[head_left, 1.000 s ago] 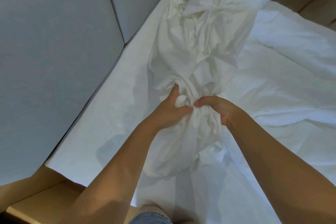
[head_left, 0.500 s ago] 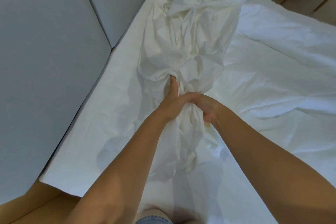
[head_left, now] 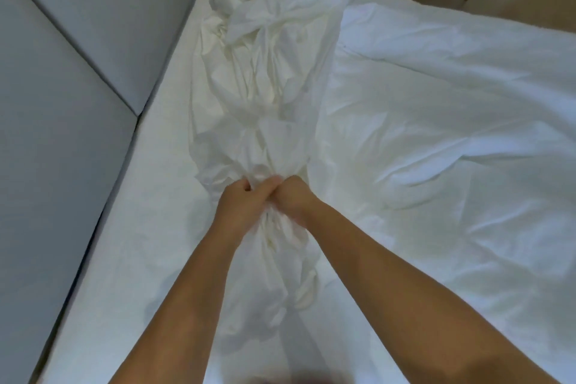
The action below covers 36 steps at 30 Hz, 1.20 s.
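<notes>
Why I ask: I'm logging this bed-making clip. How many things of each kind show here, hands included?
2 hands: left hand and right hand, both gripping the sheet
1 bunched white sheet
1 rumpled white cover
1 mattress
2 grey panels
Total: 7
</notes>
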### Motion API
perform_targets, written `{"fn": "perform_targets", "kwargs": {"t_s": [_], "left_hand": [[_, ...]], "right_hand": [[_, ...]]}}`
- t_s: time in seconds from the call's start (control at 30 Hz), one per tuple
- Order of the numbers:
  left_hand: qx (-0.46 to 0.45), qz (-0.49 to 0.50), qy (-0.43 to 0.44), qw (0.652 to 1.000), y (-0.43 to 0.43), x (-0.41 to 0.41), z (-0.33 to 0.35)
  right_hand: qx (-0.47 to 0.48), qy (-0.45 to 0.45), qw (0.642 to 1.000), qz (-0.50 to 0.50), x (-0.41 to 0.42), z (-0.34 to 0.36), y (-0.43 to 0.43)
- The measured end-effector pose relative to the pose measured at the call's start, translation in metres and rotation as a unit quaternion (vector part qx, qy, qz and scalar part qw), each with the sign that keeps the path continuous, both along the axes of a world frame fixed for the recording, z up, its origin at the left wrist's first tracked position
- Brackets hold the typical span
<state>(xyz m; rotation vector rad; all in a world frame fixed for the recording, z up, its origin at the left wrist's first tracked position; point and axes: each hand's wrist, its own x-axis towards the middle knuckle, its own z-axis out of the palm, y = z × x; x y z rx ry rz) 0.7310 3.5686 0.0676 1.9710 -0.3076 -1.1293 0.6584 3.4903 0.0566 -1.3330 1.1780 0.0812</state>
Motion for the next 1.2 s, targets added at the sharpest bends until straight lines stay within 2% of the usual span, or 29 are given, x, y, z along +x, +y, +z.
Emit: {"fn": "perform_targets", "kwargs": {"t_s": [0.03, 0.1, 0.2, 0.3, 0.4, 0.53, 0.67, 0.83, 0.9, 0.93, 0.97, 1.03, 1.1, 1.17, 1.2], "left_hand": [[0.003, -0.003, 0.053, 0.999, -0.007, -0.001, -0.002], [0.017, -0.014, 0.104, 0.994, -0.023, -0.007, -0.009], [-0.003, -0.004, 0.111, 0.994, -0.046, -0.021, -0.016], [-0.033, -0.033, 0.098, 0.994, -0.064, -0.034, -0.021], [-0.038, -0.033, 0.078, 0.996, -0.068, -0.036, -0.028], [0.007, -0.058, 0.025, 0.998, -0.063, -0.037, -0.042], [0.054, -0.154, 0.019, 0.986, -0.064, -0.067, -0.059], [0.076, -0.127, 0.026, 0.989, -0.079, -0.096, -0.08], [0.074, -0.128, 0.024, 0.989, -0.083, -0.103, -0.086], [0.08, -0.131, 0.016, 0.988, -0.084, -0.106, -0.089], [0.09, -0.135, 0.008, 0.987, -0.086, -0.109, -0.092], [0.115, -0.14, -0.006, 0.983, -0.089, -0.115, -0.096], [0.127, -0.142, -0.014, 0.982, -0.091, -0.118, -0.103], [0.124, -0.144, -0.025, 0.981, -0.091, -0.117, -0.113], [0.118, -0.152, -0.031, 0.981, -0.089, -0.117, -0.119]], "right_hand": [[-0.027, 0.008, 1.0, 0.004, -0.001, -0.002, 0.003], [-0.092, 0.034, 0.995, 0.026, -0.007, -0.005, 0.007], [-0.163, 0.05, 0.985, -0.001, -0.021, -0.007, 0.008], [-0.199, 0.016, 0.977, -0.08, -0.038, -0.015, 0.009], [-0.166, -0.049, 0.977, -0.123, -0.044, -0.029, 0.02], [-0.122, -0.114, 0.981, -0.103, -0.056, -0.048, 0.031], [-0.144, -0.097, 0.98, -0.095, -0.087, -0.07, 0.027], [-0.124, -0.1, 0.986, -0.058, -0.145, -0.097, 0.023], [-0.131, -0.126, 0.97, -0.161, -0.174, -0.11, 0.013], [-0.178, -0.1, 0.956, -0.208, -0.187, -0.121, 0.006], [-0.237, -0.034, 0.948, -0.208, -0.199, -0.132, -0.002], [-0.306, 0.141, 0.939, -0.062, -0.218, -0.154, -0.015], [-0.302, 0.307, 0.896, 0.107, -0.24, -0.175, -0.022], [-0.312, 0.402, 0.844, 0.167, -0.256, -0.189, -0.025], [-0.329, 0.42, 0.827, 0.177, -0.26, -0.193, -0.028]]}}
